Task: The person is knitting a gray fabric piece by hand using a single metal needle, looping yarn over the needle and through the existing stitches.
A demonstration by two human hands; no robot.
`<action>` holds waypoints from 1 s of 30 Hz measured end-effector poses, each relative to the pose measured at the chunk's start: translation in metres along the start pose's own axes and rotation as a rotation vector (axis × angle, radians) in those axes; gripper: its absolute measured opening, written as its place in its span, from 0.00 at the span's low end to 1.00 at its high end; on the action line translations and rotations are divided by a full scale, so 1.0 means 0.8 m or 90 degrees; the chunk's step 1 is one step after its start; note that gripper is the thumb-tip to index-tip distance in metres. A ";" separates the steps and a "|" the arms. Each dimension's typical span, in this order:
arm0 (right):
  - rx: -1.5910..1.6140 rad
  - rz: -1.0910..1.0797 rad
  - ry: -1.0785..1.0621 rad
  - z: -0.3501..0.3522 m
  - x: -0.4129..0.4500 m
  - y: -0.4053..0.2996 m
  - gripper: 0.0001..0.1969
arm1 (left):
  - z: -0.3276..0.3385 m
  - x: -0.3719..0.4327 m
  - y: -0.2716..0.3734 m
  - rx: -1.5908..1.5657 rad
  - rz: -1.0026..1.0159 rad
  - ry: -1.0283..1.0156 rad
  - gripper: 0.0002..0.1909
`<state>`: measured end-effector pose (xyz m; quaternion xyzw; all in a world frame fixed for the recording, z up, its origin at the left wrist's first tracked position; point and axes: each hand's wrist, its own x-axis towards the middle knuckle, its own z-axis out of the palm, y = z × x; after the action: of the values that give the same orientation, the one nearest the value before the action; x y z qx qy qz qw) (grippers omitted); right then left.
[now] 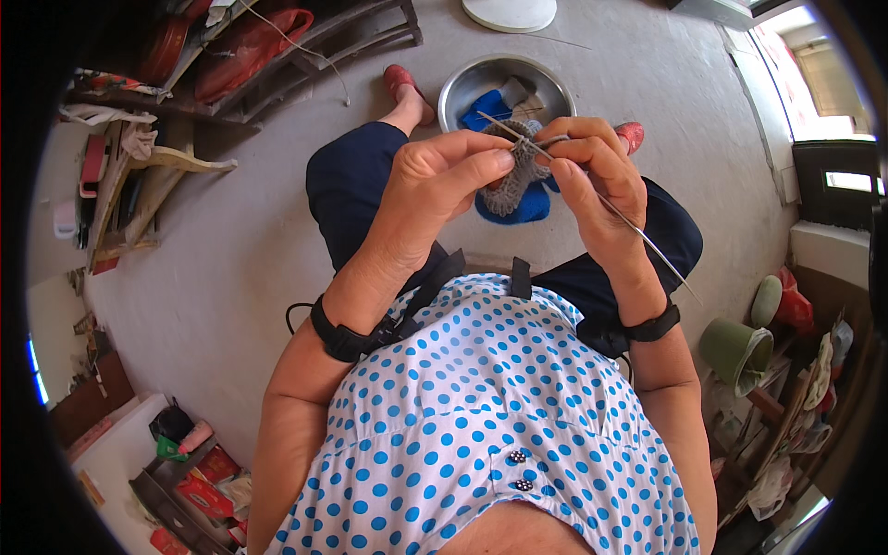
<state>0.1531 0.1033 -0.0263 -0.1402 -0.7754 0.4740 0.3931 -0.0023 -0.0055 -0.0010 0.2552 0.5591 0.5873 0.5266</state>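
My left hand (444, 173) pinches the top edge of a grey and blue knitted piece (508, 189) between thumb and forefinger. A thin metal knitting needle (652, 246) slants through my right hand (600, 173), its long end running down past the wrist. Grey yarn passes by the right fingers. Another needle tip (494, 121) sticks up at the far side of the knitting. The blue part (517, 208) of the piece hangs below the grey part. Beyond both hands stands a round steel basin (449, 90) on the floor, with blue knitting (491, 107) and grey material inside.
My knees are spread around the basin. A round white stool top (510, 14) is beyond it. To the left are a wooden bench (333, 52) with a red plastic bag (250, 55) and a dangling cord. A green bucket (735, 350) stands at right, beside cluttered shelving.
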 end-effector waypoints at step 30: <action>0.281 0.205 0.188 -0.043 -0.031 0.021 0.08 | 0.056 0.053 0.000 0.141 -0.030 -0.072 0.10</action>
<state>0.1922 0.1184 -0.0443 -0.2397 -0.5559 0.6616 0.4426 0.0246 0.0501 -0.0025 0.3317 0.5959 0.4940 0.5394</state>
